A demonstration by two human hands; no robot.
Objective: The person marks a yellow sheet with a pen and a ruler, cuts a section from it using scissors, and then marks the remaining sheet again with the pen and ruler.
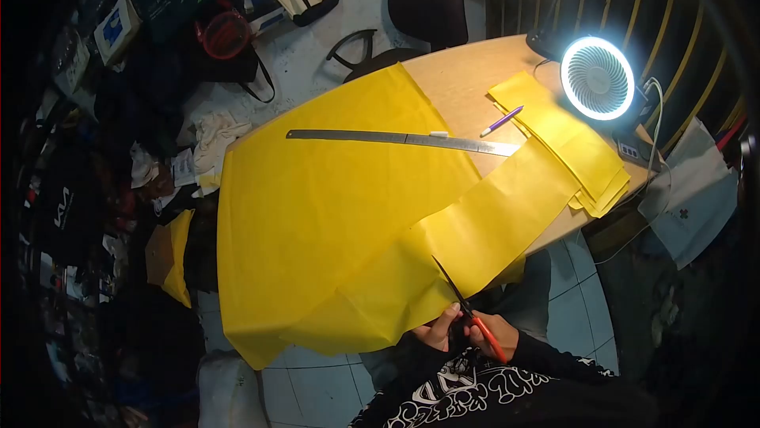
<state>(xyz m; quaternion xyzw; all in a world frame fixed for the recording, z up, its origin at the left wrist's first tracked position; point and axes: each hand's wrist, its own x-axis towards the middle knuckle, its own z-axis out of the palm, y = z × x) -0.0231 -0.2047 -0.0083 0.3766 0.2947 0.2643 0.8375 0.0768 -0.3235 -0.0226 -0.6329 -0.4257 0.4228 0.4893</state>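
Observation:
A large yellow sheet point(340, 206) covers much of the table and hangs over its near edge. Beside it lies a long yellow strip point(507, 210), with a cut gap between the two near the bottom. Scissors point(489, 338) with orange-red handles and dark blades point up into this gap. My right hand point(492, 334) is closed round their handles. Just left of it, my left hand point(438, 328) has its fingers pressed together by the sheet's lower edge and the scissors; what it pinches is hidden.
A metal ruler point(356, 136) lies across the sheet. A purple pen point(503, 121) rests near folded yellow pieces point(562, 131). A lit round fan point(597, 78) stands at the table's point(467, 72) right end. Behind are a black chair point(427, 4) and bags.

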